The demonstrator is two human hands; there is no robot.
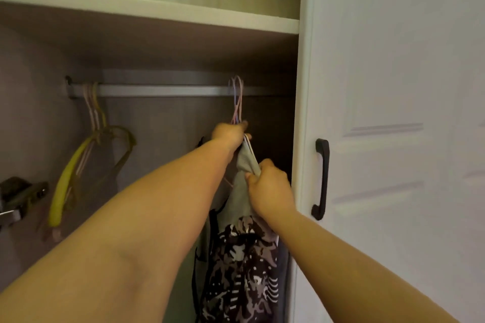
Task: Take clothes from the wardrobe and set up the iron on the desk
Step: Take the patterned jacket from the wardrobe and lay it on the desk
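Inside the open wardrobe a metal rail (168, 90) runs across. At its right end hang pink and blue hangers (237, 102) carrying clothes. My left hand (229, 135) grips the necks of these hangers just below their hooks. My right hand (270, 190) grips the grey garment (242, 162) a little lower, at its shoulder. Under the grey fabric hangs a dark garment with a brown, black and white pattern (241, 267). The iron and the desk are out of view.
Several bare hangers, yellow and pink (91, 144), hang at the rail's left end. A white shelf (147, 9) lies above the rail. The closed white door with a black handle (321, 178) stands to the right. A metal hinge (21, 196) sits at the left edge.
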